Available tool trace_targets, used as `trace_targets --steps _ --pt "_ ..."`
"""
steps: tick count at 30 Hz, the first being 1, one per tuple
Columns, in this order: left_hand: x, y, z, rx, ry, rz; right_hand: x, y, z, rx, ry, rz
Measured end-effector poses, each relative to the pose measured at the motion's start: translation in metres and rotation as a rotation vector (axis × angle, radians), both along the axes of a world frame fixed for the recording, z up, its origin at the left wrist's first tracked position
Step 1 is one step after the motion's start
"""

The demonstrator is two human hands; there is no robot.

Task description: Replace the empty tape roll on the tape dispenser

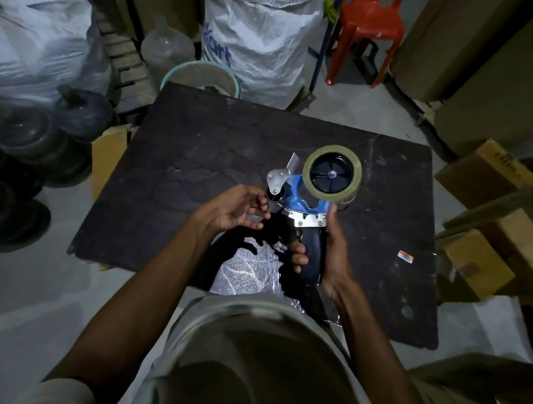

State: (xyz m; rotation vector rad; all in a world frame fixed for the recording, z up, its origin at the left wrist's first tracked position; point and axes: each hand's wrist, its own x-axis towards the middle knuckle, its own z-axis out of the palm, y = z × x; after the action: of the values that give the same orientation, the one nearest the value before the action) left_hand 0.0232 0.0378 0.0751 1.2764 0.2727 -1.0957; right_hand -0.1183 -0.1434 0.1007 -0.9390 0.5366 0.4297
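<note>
A blue tape dispenser [295,198] with a black handle is held above a dark board [198,149]. My right hand [328,256] is wrapped around its handle. A roll of tan tape [332,174] sits on the black hub at the dispenser's top. My left hand [237,208] hovers at the dispenser's front end beside the metal plate and roller, fingers curled and apart; whether a thin tape end lies between them is unclear. A crinkled clear plastic wrap [248,275] lies on the board under my hands.
The board rests low on a concrete floor. Behind it stand a pale bucket [202,76], a large white sack [261,35] and a red plastic chair [366,32]. Cardboard boxes [489,177] crowd the right side; dark round lids [20,145] pile up on the left.
</note>
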Motion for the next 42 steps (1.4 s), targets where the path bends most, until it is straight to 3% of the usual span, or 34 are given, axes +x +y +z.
trace_targets --steps 5,11,16,19,26,30,36,42 --pt "0.001 -0.004 -0.002 0.043 -0.019 -0.010 -0.004 -0.004 0.000 0.001 -0.011 0.027" --pt "-0.002 -0.005 -0.013 -0.019 0.084 0.092 -0.001 -0.008 -0.001 -0.043 0.012 0.033" --pt "0.026 0.032 -0.010 -0.068 0.156 0.336 -0.017 -0.023 0.001 -0.058 0.033 -0.012" --pt "0.051 0.060 0.006 0.071 -0.021 0.241 -0.039 -0.032 -0.004 -0.075 0.059 -0.031" --pt "0.082 0.055 -0.005 0.482 -0.649 -0.444 -0.065 -0.031 -0.022 -0.239 0.088 0.012" --pt "0.089 0.026 -0.011 0.657 -1.026 -0.872 -0.090 -0.028 -0.023 -0.380 -0.035 -0.066" --pt "0.068 -0.024 -0.034 0.792 -1.379 -1.091 -0.131 -0.017 -0.040 -0.753 0.003 -0.106" --pt "0.043 -0.052 -0.071 0.818 -1.592 -1.220 -0.155 0.005 -0.057 -0.793 0.144 -0.096"
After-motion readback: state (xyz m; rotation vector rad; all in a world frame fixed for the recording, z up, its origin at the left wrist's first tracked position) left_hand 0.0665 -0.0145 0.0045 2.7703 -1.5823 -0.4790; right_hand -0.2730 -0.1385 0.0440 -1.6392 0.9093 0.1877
